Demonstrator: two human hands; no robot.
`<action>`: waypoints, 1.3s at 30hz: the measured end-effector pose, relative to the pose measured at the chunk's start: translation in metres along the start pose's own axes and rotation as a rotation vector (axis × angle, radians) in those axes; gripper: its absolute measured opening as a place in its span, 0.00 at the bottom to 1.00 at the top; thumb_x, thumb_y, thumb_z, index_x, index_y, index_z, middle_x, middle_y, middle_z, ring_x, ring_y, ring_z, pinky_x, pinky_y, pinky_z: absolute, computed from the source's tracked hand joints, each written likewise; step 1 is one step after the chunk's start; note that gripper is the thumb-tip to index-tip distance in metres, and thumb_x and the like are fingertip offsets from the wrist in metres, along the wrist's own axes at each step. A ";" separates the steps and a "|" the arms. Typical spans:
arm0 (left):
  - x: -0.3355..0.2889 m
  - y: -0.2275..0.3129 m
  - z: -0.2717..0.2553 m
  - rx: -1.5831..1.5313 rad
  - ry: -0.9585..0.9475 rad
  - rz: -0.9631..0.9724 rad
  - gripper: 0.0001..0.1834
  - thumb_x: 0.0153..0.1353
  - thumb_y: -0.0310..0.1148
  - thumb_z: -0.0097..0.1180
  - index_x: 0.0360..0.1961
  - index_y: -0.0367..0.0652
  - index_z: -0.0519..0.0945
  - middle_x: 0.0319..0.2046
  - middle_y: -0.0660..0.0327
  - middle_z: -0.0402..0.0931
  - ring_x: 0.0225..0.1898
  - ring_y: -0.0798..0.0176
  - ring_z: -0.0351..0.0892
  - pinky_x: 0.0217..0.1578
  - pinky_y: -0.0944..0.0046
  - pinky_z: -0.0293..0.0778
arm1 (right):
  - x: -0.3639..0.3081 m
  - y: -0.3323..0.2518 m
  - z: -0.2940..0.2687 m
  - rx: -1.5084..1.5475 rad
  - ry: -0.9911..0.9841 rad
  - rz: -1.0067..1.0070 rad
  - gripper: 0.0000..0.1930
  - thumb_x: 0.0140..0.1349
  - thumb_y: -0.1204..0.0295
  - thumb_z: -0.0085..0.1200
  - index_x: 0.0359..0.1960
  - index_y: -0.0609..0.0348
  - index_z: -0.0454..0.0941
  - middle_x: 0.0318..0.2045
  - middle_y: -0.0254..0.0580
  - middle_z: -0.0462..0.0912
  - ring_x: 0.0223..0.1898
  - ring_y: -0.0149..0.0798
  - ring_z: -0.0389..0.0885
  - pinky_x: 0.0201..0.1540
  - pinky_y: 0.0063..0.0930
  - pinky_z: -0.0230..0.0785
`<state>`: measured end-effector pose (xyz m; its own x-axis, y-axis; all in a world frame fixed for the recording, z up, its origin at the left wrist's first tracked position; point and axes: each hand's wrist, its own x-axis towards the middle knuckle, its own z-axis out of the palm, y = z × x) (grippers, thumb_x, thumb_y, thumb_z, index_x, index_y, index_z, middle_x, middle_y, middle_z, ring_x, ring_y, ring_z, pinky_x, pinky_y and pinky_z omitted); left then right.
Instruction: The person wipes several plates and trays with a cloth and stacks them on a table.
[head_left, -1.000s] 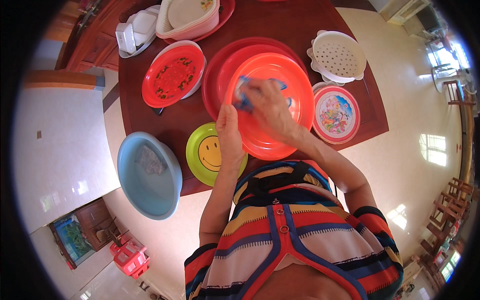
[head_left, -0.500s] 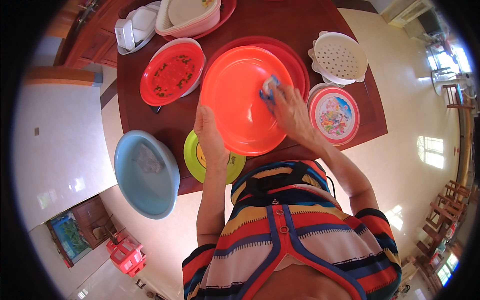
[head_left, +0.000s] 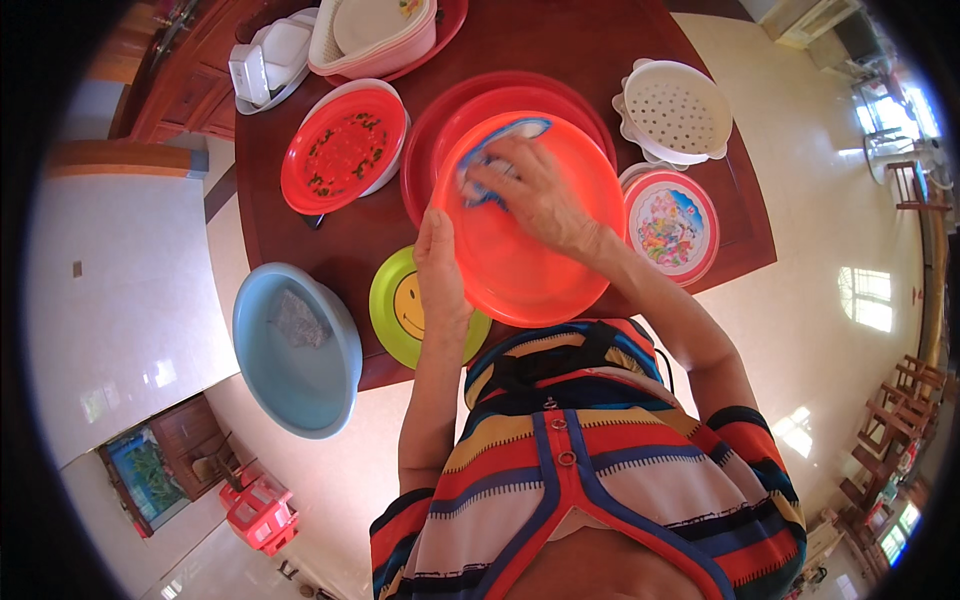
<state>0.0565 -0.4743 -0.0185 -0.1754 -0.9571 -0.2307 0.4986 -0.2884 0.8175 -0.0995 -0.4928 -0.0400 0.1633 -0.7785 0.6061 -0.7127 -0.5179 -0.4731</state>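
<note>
An orange-red plastic basin (head_left: 540,275) is tilted up over the table's near edge. My left hand (head_left: 440,262) grips its left rim, thumb on the inside and fingers out of sight behind. Inside the basin, near its upper left wall, my right hand (head_left: 535,195) presses a blue and white cloth (head_left: 520,130); the fingers are somewhat blurred. Behind the basin lies a larger red round tray (head_left: 425,150), partly covered. Beside my left wrist rests a lime-green plate (head_left: 395,335) with a yellow smiling face, partly hidden by that arm.
A blue basin (head_left: 345,400) holding a crumpled greyish piece sits at the table's left edge. A red patterned tray (head_left: 345,145), white containers (head_left: 275,60) and stacked pale baskets (head_left: 375,35) stand far left. At right are a white colander (head_left: 675,110) and a round pink-rimmed lid (head_left: 670,230).
The basin has shifted right and slightly nearer, my left hand moving with it. My right hand has carried the cloth from the basin's right side to its upper left.
</note>
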 end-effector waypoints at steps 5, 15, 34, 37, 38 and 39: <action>-0.004 0.014 0.002 0.030 0.057 0.049 0.22 0.69 0.43 0.40 0.55 0.36 0.69 0.52 0.56 0.71 0.51 0.61 0.73 0.51 0.61 0.70 | -0.019 0.029 -0.007 -0.264 0.052 0.124 0.20 0.50 0.76 0.50 0.48 0.54 0.73 0.43 0.42 0.72 0.45 0.46 0.72 0.43 0.40 0.66; 0.005 0.014 0.002 0.070 0.091 0.195 0.20 0.69 0.41 0.40 0.52 0.36 0.71 0.48 0.58 0.73 0.47 0.65 0.74 0.48 0.65 0.71 | -0.062 -0.044 -0.009 0.037 -0.235 0.370 0.27 0.49 0.78 0.54 0.55 0.62 0.66 0.41 0.53 0.68 0.41 0.54 0.72 0.42 0.42 0.69; -0.002 0.005 0.007 0.068 -0.044 0.049 0.20 0.65 0.31 0.48 0.57 0.36 0.69 0.49 0.60 0.73 0.49 0.70 0.72 0.51 0.69 0.68 | 0.035 0.016 -0.016 -0.271 0.196 0.022 0.22 0.37 0.67 0.61 0.39 0.57 0.74 0.37 0.34 0.74 0.35 0.42 0.70 0.35 0.37 0.65; -0.006 0.013 0.010 0.044 -0.013 0.111 0.20 0.64 0.28 0.50 0.57 0.35 0.69 0.49 0.59 0.74 0.48 0.68 0.73 0.50 0.69 0.69 | 0.028 0.043 -0.020 -0.349 0.216 0.178 0.17 0.43 0.66 0.59 0.36 0.58 0.73 0.36 0.38 0.74 0.35 0.44 0.70 0.34 0.37 0.64; -0.007 0.020 0.012 0.049 -0.024 0.135 0.21 0.63 0.27 0.50 0.57 0.35 0.68 0.49 0.59 0.74 0.49 0.68 0.73 0.51 0.68 0.69 | 0.022 0.050 -0.018 -0.362 0.224 0.245 0.17 0.45 0.66 0.58 0.37 0.59 0.73 0.35 0.39 0.74 0.35 0.45 0.70 0.34 0.37 0.64; -0.008 0.024 0.012 0.054 -0.035 0.159 0.21 0.63 0.27 0.50 0.57 0.35 0.68 0.50 0.58 0.74 0.49 0.67 0.73 0.51 0.68 0.69 | 0.014 0.055 -0.015 -0.332 0.219 0.304 0.17 0.47 0.65 0.56 0.37 0.60 0.73 0.34 0.43 0.75 0.35 0.49 0.72 0.33 0.40 0.65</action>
<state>0.0593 -0.4731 0.0094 -0.1283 -0.9886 -0.0786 0.4761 -0.1309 0.8696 -0.1468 -0.5273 -0.0478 -0.2072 -0.7658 0.6088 -0.8903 -0.1103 -0.4417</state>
